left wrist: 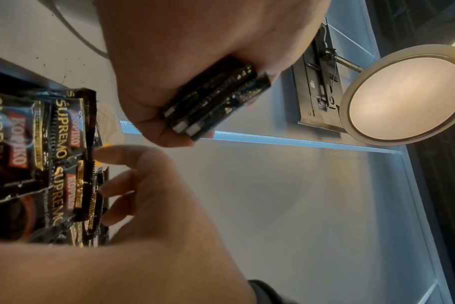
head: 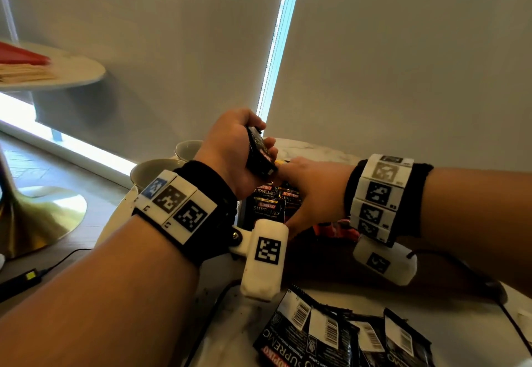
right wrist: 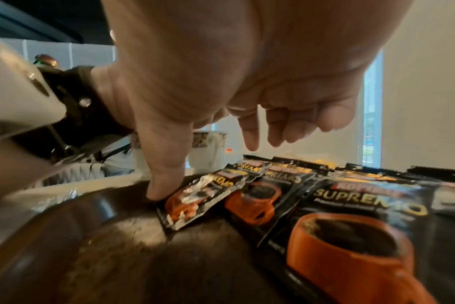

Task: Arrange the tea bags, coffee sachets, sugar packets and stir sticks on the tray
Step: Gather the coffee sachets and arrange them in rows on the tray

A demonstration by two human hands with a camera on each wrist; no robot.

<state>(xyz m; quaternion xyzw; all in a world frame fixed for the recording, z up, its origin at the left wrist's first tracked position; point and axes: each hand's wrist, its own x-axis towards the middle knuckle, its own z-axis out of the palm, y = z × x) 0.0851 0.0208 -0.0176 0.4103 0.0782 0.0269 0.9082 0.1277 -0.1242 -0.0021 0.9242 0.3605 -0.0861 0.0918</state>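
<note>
Fingertips [right wrist: 160, 192] first — on the right hand [head: 312, 191] the thumb is down on the corner of a glossy black coffee sachet printed with an orange cup [right wrist: 195, 200], while the other fingers hang loosely spread above the row, touching nothing that I can see. That sachet sits at the left end of a fanned, overlapping line of matching black Kopiko sachets [head: 266, 208] lying flat on the dark brown wooden tray [right wrist: 112, 236], their long axes running away from the person towards the window blind. Up above and just to the left, the left hand [head: 233, 159] is wrapped round a small stack of the same black sachets [head: 259, 150], fingers curled tight on it, the stack tilted with its lower end pointing down at the row. So the supply is in the left hand and the right one is nearer the tray — my read is that the next sachet comes off that stack and goes down beside the end one the thumb is pinning. More sachets lie barcode side up [head: 345, 335] on the pale marble tabletop [head: 224, 323] close to the person, off the tray. Beyond the hands stand two white ceramic cups [head: 157, 172]; something yellow peeks out past the row, too hidden to name.
</note>
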